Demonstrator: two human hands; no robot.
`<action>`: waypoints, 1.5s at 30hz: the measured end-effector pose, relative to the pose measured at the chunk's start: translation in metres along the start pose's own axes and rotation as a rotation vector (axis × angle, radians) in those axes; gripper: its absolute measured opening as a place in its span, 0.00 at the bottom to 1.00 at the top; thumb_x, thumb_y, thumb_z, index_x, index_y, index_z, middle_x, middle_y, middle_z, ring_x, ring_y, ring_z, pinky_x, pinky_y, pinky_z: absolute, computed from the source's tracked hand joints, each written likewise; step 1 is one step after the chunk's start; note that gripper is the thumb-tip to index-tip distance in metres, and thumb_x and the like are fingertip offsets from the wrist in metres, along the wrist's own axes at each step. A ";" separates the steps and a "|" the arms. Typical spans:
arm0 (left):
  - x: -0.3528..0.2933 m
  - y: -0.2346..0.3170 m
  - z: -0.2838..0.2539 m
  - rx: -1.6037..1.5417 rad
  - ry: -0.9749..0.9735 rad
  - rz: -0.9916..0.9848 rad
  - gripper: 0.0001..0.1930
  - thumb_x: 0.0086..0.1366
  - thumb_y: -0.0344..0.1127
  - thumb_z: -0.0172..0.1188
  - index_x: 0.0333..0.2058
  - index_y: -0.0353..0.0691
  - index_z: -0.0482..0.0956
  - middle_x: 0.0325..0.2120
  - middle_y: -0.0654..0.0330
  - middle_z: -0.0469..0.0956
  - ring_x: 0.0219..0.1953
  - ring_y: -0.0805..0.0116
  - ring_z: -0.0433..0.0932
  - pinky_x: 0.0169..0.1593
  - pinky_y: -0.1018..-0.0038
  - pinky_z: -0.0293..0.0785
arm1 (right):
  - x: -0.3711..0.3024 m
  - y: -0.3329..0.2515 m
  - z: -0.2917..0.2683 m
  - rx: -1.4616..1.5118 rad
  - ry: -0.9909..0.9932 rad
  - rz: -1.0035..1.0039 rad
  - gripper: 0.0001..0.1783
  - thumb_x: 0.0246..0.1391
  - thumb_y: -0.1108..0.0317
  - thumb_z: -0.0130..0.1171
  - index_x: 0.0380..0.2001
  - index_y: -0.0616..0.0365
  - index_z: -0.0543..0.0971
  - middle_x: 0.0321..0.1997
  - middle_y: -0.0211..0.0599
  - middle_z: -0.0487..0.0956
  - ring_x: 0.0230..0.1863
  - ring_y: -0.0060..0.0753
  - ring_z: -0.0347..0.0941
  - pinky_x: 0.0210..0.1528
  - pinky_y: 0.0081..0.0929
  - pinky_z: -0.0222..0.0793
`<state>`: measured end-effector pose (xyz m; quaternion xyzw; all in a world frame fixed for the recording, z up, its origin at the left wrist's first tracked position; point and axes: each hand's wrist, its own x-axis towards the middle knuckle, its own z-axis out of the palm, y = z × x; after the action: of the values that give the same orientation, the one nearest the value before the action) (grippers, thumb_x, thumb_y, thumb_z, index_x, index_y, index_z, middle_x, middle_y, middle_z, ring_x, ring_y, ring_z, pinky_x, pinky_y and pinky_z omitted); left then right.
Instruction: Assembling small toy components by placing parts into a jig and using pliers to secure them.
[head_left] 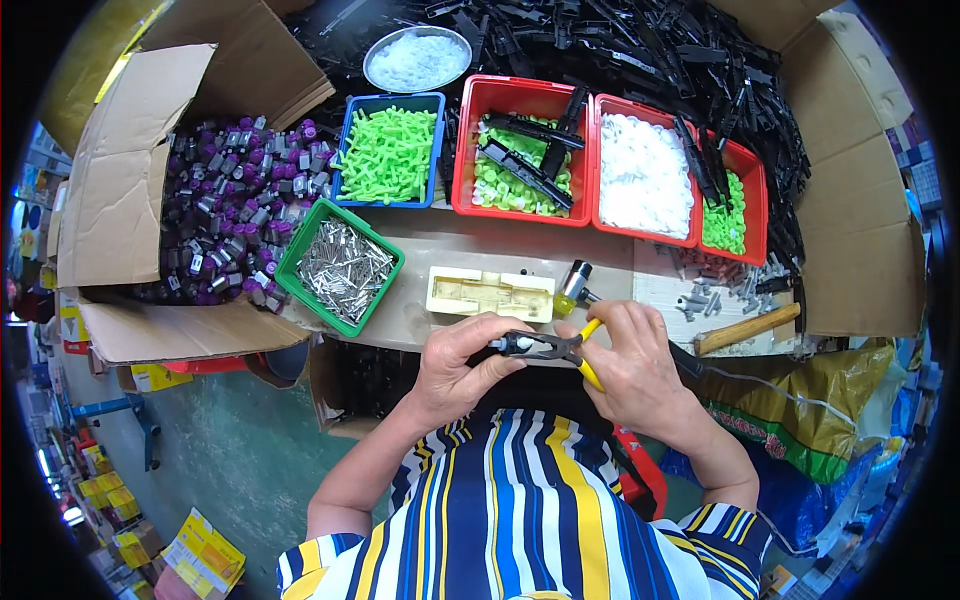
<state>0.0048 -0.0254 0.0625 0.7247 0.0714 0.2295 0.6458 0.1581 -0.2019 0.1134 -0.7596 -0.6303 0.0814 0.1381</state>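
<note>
Above the table's near edge, my left hand (455, 370) pinches a small black part with a white piece on it (512, 343) between thumb and fingers. My right hand (635, 365) is closed around pliers with yellow handles (591, 376). Their dark jaws point left and reach the black part; whether they grip it is hard to see. Just beyond my hands lies a cream-coloured fixture block (440, 290) with shaped hollows. Beside it, a hammer with a yellow-green end (570, 290) lies partly hidden by my right hand.
A green bin (290, 262) holds metal pins. Blue (345, 150) and red bins (465, 150) hold green and white plastic parts. Purple-and-grey pieces (230, 210) fill a carton at left. Black plastic parts (650, 50) pile behind. A wooden stick (748, 328) lies right, by grey plugs.
</note>
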 end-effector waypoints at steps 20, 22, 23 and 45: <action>-0.003 -0.004 -0.007 0.269 0.012 0.176 0.13 0.64 0.39 0.66 0.39 0.35 0.78 0.29 0.55 0.79 0.30 0.60 0.78 0.36 0.70 0.72 | 0.002 0.004 0.009 -0.034 0.079 -0.183 0.10 0.38 0.74 0.67 0.26 0.66 0.79 0.28 0.39 0.66 0.29 0.39 0.70 0.28 0.34 0.65; -0.004 -0.005 -0.009 0.285 0.004 0.187 0.14 0.64 0.40 0.66 0.39 0.35 0.77 0.28 0.56 0.79 0.30 0.60 0.78 0.35 0.70 0.72 | 0.001 0.007 0.008 -0.033 0.062 -0.201 0.10 0.39 0.74 0.66 0.27 0.67 0.79 0.27 0.38 0.65 0.27 0.39 0.70 0.27 0.33 0.65; -0.003 -0.004 -0.011 0.300 -0.032 0.175 0.14 0.64 0.40 0.66 0.39 0.35 0.78 0.28 0.56 0.78 0.29 0.60 0.78 0.35 0.69 0.72 | 0.001 0.010 0.007 -0.032 0.046 -0.221 0.10 0.39 0.75 0.65 0.28 0.67 0.79 0.26 0.38 0.65 0.26 0.38 0.70 0.26 0.33 0.66; 0.000 -0.013 -0.031 -1.047 -0.655 -0.597 0.19 0.68 0.45 0.64 0.40 0.29 0.79 0.24 0.61 0.76 0.22 0.75 0.73 0.27 0.79 0.68 | 0.016 0.022 -0.012 0.006 -0.134 -0.354 0.13 0.45 0.72 0.61 0.37 0.63 0.82 0.34 0.36 0.72 0.37 0.36 0.73 0.35 0.34 0.70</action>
<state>-0.0054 0.0050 0.0515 0.2984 -0.0510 -0.1850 0.9350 0.1853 -0.1912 0.1186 -0.6295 -0.7615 0.1082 0.1105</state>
